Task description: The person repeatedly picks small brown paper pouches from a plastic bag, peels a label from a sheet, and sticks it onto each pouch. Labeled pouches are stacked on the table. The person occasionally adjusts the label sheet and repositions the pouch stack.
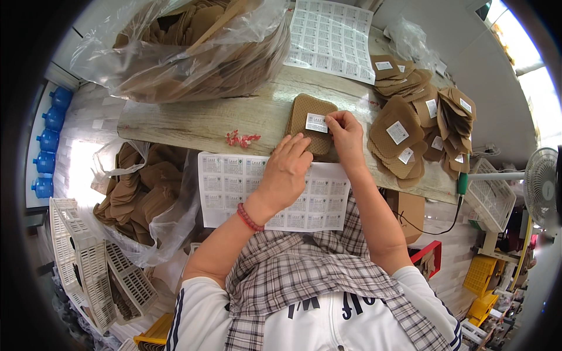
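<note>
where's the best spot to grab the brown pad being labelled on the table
Probably its far left edge: the brown pad lies flat on a short stack, the right hand presses the white label mid-pad, and the left hand covers the near edge.

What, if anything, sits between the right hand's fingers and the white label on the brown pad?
Nothing visible. The right hand has its fingers directly on the white label, which lies on the brown pad. The left hand rests beside the pad's lower edge.
</note>
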`<state>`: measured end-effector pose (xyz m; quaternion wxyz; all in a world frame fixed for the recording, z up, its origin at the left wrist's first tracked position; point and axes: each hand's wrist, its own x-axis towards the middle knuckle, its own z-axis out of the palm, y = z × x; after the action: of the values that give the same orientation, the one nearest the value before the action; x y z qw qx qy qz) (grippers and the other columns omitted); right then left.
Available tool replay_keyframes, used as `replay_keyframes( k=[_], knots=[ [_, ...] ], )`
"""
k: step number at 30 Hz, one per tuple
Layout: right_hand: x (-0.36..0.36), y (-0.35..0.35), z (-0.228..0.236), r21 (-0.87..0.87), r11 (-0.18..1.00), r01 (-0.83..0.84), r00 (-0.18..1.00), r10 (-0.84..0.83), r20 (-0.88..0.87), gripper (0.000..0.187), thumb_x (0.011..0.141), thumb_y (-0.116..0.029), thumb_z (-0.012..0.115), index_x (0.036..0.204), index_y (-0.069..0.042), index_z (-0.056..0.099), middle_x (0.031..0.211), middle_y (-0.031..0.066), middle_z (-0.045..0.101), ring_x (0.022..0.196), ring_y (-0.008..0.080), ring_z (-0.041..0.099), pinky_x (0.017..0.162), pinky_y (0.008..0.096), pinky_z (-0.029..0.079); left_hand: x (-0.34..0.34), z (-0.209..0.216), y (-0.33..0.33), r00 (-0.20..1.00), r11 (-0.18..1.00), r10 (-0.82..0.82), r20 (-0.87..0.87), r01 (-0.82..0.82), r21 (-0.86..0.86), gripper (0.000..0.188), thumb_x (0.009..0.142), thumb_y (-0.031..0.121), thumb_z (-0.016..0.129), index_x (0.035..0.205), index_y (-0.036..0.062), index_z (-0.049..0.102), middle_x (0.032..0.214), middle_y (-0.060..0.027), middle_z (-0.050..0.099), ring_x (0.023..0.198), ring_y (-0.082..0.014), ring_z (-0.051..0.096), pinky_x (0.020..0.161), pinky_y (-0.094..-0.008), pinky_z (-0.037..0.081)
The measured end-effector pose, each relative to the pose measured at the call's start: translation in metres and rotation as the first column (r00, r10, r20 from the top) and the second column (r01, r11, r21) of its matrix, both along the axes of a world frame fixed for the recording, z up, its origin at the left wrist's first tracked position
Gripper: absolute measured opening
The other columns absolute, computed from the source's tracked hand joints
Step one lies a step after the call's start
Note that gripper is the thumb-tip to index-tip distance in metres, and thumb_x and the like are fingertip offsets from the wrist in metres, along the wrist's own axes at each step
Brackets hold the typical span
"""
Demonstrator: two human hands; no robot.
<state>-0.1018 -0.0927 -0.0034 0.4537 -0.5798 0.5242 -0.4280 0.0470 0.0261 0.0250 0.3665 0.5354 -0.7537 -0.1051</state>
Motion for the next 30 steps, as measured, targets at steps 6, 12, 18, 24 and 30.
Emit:
replay_keyframes(
  k=[6, 12, 18, 24, 30],
  knots=[
    [0.002, 0.001, 0.0, -0.028, 1.0, 0.005, 0.999, -0.006, -0.037, 0.01, 0.09, -0.009, 0.068, 0.092, 0.001, 0.065, 0.08, 0.0031, 0.066, 0.072, 0.0097, 0.058, 0.066, 0.0266, 0.049, 0.0, -0.001, -0.001, 1.0, 1.0, 0.005, 0.01, -0.005, 0.008, 0.007, 0.083, 0.0, 0.051, 0.083, -0.0036, 0.057, 0.126, -0.0262, 0.057, 0.122, -0.0433, 0.052, 0.109, -0.0523, 0.037],
    [0.006, 0.006, 0.003, -0.139, 0.99, 0.03, 0.99, -0.049, -0.132, 0.012, 0.089, -0.011, 0.068, 0.092, 0.0, 0.065, 0.078, 0.0081, 0.068, 0.07, 0.0148, 0.063, 0.066, 0.0307, 0.051, 0.0, 0.008, -0.001, 0.999, 1.0, -0.003, 0.042, 0.003, 0.012, 0.005, 0.082, -0.001, 0.053, 0.08, -0.0029, 0.056, 0.135, -0.0262, 0.053, 0.123, -0.0397, 0.05, 0.109, -0.0522, 0.036],
    [0.011, 0.013, 0.008, -0.197, 0.979, 0.047, 0.97, -0.091, -0.224, 0.011, 0.089, -0.012, 0.067, 0.09, -0.002, 0.064, 0.079, 0.0119, 0.069, 0.07, 0.023, 0.067, 0.066, 0.0342, 0.052, 0.0, 0.008, -0.005, 0.992, 0.999, -0.004, 0.129, -0.002, 0.047, 0.004, 0.081, 0.0, 0.055, 0.08, -0.0017, 0.057, 0.137, -0.0262, 0.052, 0.125, -0.0365, 0.048, 0.109, -0.0504, 0.032],
    [0.014, 0.017, 0.011, -0.333, 0.943, -0.002, 0.89, -0.149, -0.43, 0.011, 0.086, -0.014, 0.068, 0.091, -0.006, 0.063, 0.077, 0.0083, 0.067, 0.071, 0.0262, 0.066, 0.064, 0.0381, 0.051, -0.002, 0.007, -0.004, 0.985, 0.998, 0.025, 0.169, -0.033, 0.047, 0.004, 0.081, 0.0, 0.054, 0.081, -0.0017, 0.058, 0.135, -0.0254, 0.054, 0.127, -0.0369, 0.047, 0.109, -0.0517, 0.03],
    [0.012, 0.016, 0.023, -0.283, 0.959, 0.034, 0.798, -0.196, -0.57, 0.02, 0.088, -0.016, 0.064, 0.108, -0.011, 0.066, 0.079, 0.0061, 0.064, 0.072, 0.0256, 0.065, 0.067, 0.0396, 0.051, -0.001, 0.006, -0.005, 0.987, 0.998, 0.025, 0.16, -0.034, 0.048, 0.005, 0.08, 0.0, 0.055, 0.082, -0.0022, 0.059, 0.133, -0.0249, 0.054, 0.127, -0.0372, 0.046, 0.109, -0.0517, 0.03]
  ],
)
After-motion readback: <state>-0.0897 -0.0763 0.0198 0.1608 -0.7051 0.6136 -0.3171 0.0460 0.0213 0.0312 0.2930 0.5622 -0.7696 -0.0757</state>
